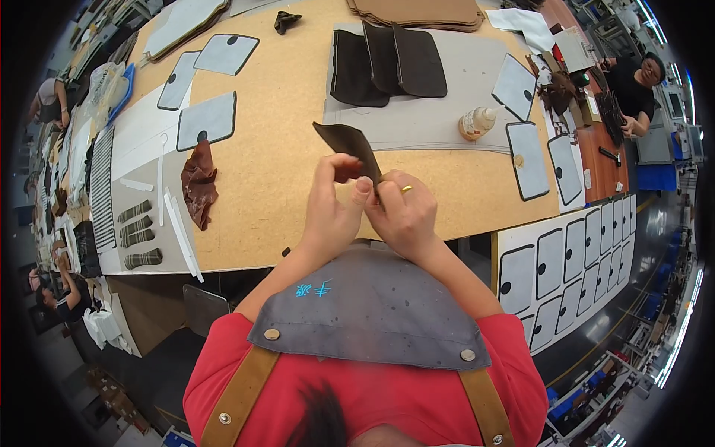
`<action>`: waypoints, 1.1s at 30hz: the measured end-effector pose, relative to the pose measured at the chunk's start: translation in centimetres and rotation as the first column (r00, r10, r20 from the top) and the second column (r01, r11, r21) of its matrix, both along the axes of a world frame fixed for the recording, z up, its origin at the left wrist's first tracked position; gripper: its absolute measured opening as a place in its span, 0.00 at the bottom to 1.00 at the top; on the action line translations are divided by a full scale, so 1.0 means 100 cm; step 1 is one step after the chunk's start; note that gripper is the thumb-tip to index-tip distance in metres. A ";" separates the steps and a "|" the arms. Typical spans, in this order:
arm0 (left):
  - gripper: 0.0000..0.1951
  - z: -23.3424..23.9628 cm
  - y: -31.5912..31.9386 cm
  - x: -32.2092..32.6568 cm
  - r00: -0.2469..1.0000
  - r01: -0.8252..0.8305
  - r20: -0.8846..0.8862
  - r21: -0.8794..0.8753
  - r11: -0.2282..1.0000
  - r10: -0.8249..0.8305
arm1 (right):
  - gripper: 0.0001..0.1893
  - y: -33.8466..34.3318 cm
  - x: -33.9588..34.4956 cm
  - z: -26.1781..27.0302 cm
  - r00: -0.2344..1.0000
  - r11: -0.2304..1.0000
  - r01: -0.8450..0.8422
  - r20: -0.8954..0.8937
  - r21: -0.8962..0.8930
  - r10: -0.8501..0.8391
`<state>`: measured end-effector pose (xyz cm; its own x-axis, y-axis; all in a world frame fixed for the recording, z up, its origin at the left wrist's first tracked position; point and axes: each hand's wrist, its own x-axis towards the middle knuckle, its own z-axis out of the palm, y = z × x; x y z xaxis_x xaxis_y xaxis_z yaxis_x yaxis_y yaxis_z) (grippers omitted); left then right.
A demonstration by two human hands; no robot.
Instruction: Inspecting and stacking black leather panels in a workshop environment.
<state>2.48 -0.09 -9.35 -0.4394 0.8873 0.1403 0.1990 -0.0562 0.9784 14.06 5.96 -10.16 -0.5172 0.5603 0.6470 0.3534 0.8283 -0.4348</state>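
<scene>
Over the near side of the table, both hands are at one dark brown panel (357, 146), which looks like leather and is curved and tilted up. My right hand (403, 212), with a ring on one finger, pinches its near corner. My left hand (335, 209) has curled fingers against the panel's near side, its thumb beside the right hand's fingers; their exact contact is partly hidden. Beyond the hands, three dark panels (422, 61) overlap on a grey sheet (475, 56). A squat bottle (476, 124) with a pale nozzle stands on that sheet to the right.
Pale black-edged panels (206, 120) lie left and right on the tan table (273, 145). A crumpled reddish-brown scrap (199, 184) and white strips (181, 234) are at left. More panels cover a white board (550, 234) at lower right. A hammer (609, 155) and a co-worker (634, 92) are far right.
</scene>
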 end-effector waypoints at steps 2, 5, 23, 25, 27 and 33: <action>0.15 0.001 0.003 -0.002 0.967 0.076 0.248 -0.078 0.994 -0.055 | 0.08 0.000 -0.006 -0.004 0.997 0.996 -0.071 -0.014 0.045 0.072; 0.09 0.004 0.008 -0.018 0.918 0.174 0.384 -0.167 0.971 -0.098 | 0.08 -0.004 -0.011 -0.004 0.993 0.992 -0.118 0.028 0.053 0.117; 0.06 0.071 0.013 -0.065 0.705 0.490 -0.536 -0.105 0.865 -0.465 | 0.07 0.059 0.018 0.064 0.783 0.676 -0.574 -0.068 -0.461 0.618; 0.05 0.074 0.014 -0.065 0.713 0.516 -0.500 -0.100 0.851 -0.491 | 0.06 0.057 0.018 0.070 0.788 0.686 -0.583 -0.095 -0.437 0.609; 0.05 0.075 0.016 -0.064 0.716 0.548 -0.461 -0.094 0.831 -0.524 | 0.06 0.056 0.017 0.074 0.777 0.669 -0.590 -0.094 -0.452 0.622; 0.04 0.070 0.021 -0.068 0.743 0.634 -0.271 -0.010 0.773 -0.612 | 0.05 0.056 0.013 0.076 0.733 0.632 -0.645 -0.113 -0.429 0.671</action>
